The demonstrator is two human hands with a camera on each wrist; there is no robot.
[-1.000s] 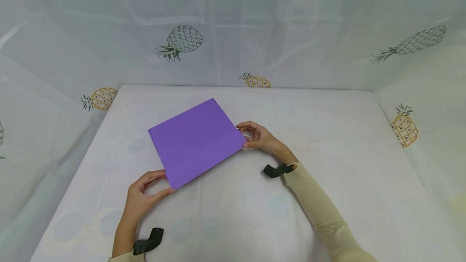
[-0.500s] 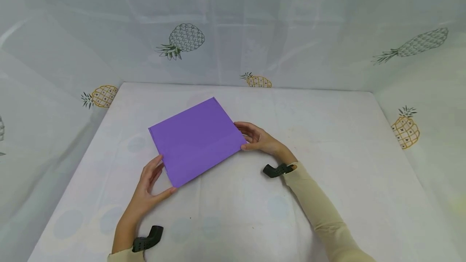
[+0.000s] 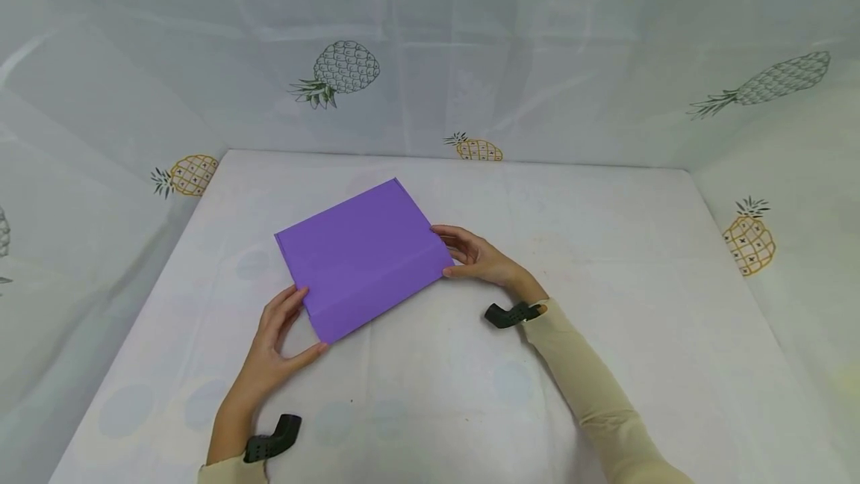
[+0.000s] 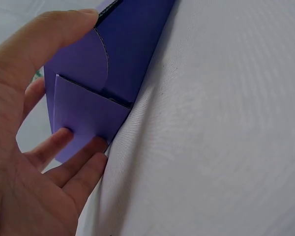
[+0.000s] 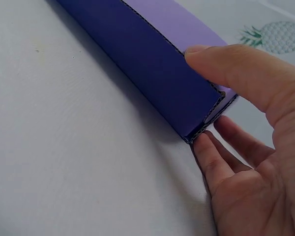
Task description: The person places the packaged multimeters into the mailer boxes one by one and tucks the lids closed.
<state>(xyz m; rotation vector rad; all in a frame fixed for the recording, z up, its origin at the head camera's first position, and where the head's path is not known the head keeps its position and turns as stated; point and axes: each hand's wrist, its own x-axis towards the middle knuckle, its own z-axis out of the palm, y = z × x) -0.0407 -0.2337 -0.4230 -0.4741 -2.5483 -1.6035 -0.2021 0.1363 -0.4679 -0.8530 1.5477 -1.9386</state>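
A flat purple cardboard box (image 3: 363, 252) lies turned at an angle on the white-covered table. A crease runs across its top near the front edge. My left hand (image 3: 269, 357) holds the near left corner, thumb at the front lid edge and fingertips on the left side. In the left wrist view, that side shows a rounded tab (image 4: 83, 59) above a side panel (image 4: 88, 105), with dark gaps between them. My right hand (image 3: 480, 256) holds the right corner; in the right wrist view its thumb rests on the lid edge above the dark blue-looking front (image 5: 137, 64), fingers at the end.
The white cloth (image 3: 571, 230) covers the table, with pale round spots on it. Grey-white curtains with pineapple prints (image 3: 346, 67) hang behind and at both sides. Black wrist straps (image 3: 273, 439) sit at the beige sleeves (image 3: 591, 387).
My left fingers have moved farther up the box's left side, while the thumb stays near the front corner. The crease along the lid's front shows more clearly. The right hand shifted slightly.
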